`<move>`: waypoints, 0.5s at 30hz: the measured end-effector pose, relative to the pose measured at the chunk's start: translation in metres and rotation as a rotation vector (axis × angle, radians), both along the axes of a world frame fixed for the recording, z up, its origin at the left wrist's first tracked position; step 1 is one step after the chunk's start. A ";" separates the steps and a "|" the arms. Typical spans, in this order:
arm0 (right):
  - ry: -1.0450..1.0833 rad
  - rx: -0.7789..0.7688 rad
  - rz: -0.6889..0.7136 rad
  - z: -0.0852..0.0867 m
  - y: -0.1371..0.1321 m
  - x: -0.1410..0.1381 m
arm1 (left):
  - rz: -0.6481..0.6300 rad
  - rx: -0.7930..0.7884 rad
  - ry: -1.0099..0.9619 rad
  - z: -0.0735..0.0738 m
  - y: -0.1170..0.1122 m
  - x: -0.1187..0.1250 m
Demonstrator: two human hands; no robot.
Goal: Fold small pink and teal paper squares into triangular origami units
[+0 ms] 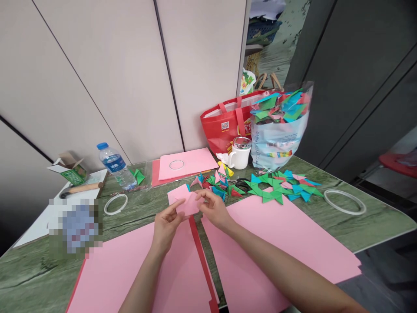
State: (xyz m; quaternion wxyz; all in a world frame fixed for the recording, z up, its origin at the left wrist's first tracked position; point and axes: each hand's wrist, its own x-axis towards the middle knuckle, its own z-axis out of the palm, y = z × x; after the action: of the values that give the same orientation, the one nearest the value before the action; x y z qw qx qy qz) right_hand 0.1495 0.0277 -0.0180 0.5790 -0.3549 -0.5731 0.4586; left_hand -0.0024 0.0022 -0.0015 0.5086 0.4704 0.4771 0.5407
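One small pink paper (pixel 186 207) is showing a plain, smooth face with slanting edges, and is hanging between both hands just above the near ends of the large pink sheets. The left hand (pixel 167 224) is pinching its left side between thumb and fingers; the right hand (pixel 215 209) is gripping its right edge with bent fingers. Two spreads of large pink sheets (pixel 276 248) are lying below, the forearms covering parts of them. Two white rings (pixel 345 212) are lying well apart, left and right. One water bottle (pixel 117 167), one white mug (pixel 240 155), one red bag (pixel 220 130) and one plastic bag (pixel 276 145) of folded pieces are standing farther back. Many folded pieces (pixel 273 187) are overlapping beyond the hands, defying a count. The held paper is partly hiding a small paper stack (pixel 177 194).
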 end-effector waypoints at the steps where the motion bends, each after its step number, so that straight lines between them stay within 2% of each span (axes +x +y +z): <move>1: -0.025 0.021 -0.006 0.001 0.000 0.001 | -0.044 -0.018 0.023 0.001 -0.001 0.001; 3: -0.063 0.048 0.023 0.003 0.000 0.003 | -0.122 -0.033 0.069 0.001 -0.002 0.002; 5: -0.110 0.051 0.068 0.004 -0.001 0.005 | -0.143 -0.027 0.103 0.000 -0.003 0.002; 11: -0.182 0.040 0.072 0.003 -0.001 0.005 | -0.082 0.013 0.044 0.000 -0.001 0.000; 15: -0.179 0.050 0.063 0.002 0.000 0.005 | -0.066 -0.019 0.029 0.003 -0.001 0.001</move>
State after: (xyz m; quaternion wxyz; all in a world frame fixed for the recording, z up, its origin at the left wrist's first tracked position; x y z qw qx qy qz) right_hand 0.1544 0.0273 -0.0158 0.5195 -0.3615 -0.6446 0.4289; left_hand -0.0014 0.0011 0.0012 0.5237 0.4887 0.4737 0.5123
